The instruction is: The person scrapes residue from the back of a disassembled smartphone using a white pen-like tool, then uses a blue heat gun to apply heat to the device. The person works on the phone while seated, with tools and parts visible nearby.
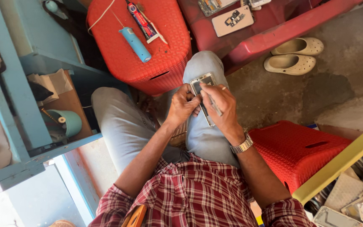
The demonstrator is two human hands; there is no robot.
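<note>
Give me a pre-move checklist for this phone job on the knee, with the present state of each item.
1. Silver flat opened phone supported on the light-blue-jeaned knee: ok.
2. Left hand gripping the phone's left edge: ok.
3. Right hand holding a thin silver metal tool over the phone: ok.
4. Tool tip seated where it should be on the phone: cannot tell, fingers hide it.
5. Blue cylindrical tool lying on the red plastic woven-pattern stool, apart from both hands: ok.
6. Loose small parts on the knee: cannot tell.
</note>
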